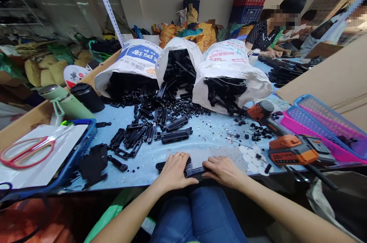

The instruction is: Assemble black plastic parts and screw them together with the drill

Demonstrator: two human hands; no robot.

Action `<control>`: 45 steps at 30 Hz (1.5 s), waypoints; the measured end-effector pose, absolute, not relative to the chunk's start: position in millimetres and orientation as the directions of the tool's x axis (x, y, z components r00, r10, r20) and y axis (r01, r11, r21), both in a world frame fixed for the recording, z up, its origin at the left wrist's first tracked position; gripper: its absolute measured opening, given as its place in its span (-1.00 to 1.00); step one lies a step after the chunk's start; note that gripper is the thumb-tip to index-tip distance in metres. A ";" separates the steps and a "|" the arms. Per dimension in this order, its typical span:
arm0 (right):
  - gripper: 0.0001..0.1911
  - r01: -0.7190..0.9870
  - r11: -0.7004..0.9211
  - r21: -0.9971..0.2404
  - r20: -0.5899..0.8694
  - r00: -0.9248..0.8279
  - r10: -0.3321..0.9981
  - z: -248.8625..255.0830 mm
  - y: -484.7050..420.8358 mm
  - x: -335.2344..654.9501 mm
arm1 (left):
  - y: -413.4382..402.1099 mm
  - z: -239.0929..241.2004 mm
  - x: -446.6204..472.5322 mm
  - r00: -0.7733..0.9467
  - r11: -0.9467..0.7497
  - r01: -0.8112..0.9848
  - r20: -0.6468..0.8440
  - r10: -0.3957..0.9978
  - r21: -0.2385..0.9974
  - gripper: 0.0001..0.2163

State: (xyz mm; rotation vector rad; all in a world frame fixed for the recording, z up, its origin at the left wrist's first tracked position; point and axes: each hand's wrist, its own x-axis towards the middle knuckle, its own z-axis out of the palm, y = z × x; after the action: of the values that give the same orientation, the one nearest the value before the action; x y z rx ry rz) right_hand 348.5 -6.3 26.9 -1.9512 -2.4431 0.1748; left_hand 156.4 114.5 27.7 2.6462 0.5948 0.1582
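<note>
At the left edge I record red-handled scissors (51,139) lying on a white sheet (37,176) over a blue tray (92,131). Just beyond stand a green flask (76,104) and a black cup (88,97). Right of the tray lies a flat black plate (93,162), then a heap of loose black parts (136,134).

Three white sacks (140,54) lie across the upper centre, mouths towards me, showing black pieces inside.

At lower centre, at the table's near edge, the left hand (176,168) spans a black part (197,171), fingers on the far side, thumb on the near. The right hand (223,170) grips the part's right end, fingers curled; I cannot see its thumb clearly.

Further right I note white discs (252,160), a co-worker (262,36) at upper right, an orange-and-black power drill (292,149) and a pink basket (323,147).
</note>
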 end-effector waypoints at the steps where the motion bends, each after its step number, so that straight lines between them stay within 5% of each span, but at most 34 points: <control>1: -0.67 0.976 0.209 -0.062 -0.034 -0.211 0.977 28.0 -6.4 346.5 | 113.3 26.7 155.4 0.899 -0.821 0.384 0.033 0.438 0.423 -0.41; 6: -0.75 0.981 0.187 0.054 0.035 -0.189 0.981 43.5 -8.4 337.8 | 114.1 19.1 150.9 0.893 -0.824 0.367 0.085 0.442 0.433 -0.62; 11: -0.74 0.972 0.227 0.052 0.014 -0.228 0.973 53.4 -3.0 339.4 | 113.3 15.0 147.4 0.884 -0.821 0.354 0.125 0.450 0.448 -0.62; 17: -0.64 0.964 0.234 -0.125 -0.029 -0.240 0.970 32.2 0.7 372.0 | 119.4 23.0 171.7 0.908 -0.848 0.327 0.111 0.405 0.418 -0.46; 22: -0.63 0.951 0.155 -0.267 -0.016 -0.165 0.986 16.3 -15.3 393.9 | 206.5 41.3 245.7 0.773 -0.761 0.577 0.102 0.626 0.299 -0.71; 26: -0.63 0.940 0.112 -0.323 -0.018 -0.125 0.992 17.5 -22.7 398.9 | 283.3 37.5 287.4 0.764 -0.735 0.604 0.040 0.644 0.307 -0.79; 36: -0.72 0.944 -0.299 -0.139 0.098 0.314 0.944 17.3 134.6 478.4 | 299.5 30.1 292.1 0.715 -0.652 0.532 0.126 0.687 0.540 -0.87; 41: -0.80 0.926 -0.332 -0.182 0.047 0.345 0.937 6.0 155.2 488.0 | 239.8 31.2 209.5 0.593 -0.359 0.450 0.028 0.805 0.818 -0.67; 43: -0.78 0.919 -0.332 -0.212 0.035 0.346 0.938 4.0 141.3 481.1 | 208.8 25.8 169.7 0.538 0.046 0.249 -0.177 0.824 0.968 -0.67; 45: -0.76 0.915 -0.316 -0.249 0.018 0.330 0.944 6.8 122.0 469.0 | 182.0 19.8 140.4 0.519 0.396 0.063 -0.369 0.771 0.916 -0.65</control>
State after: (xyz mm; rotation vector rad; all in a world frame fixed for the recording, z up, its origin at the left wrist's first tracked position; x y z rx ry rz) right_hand 469.0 122.0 6.8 -2.3789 -1.6919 0.1923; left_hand 140.4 182.0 19.8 1.0867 0.9383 0.5441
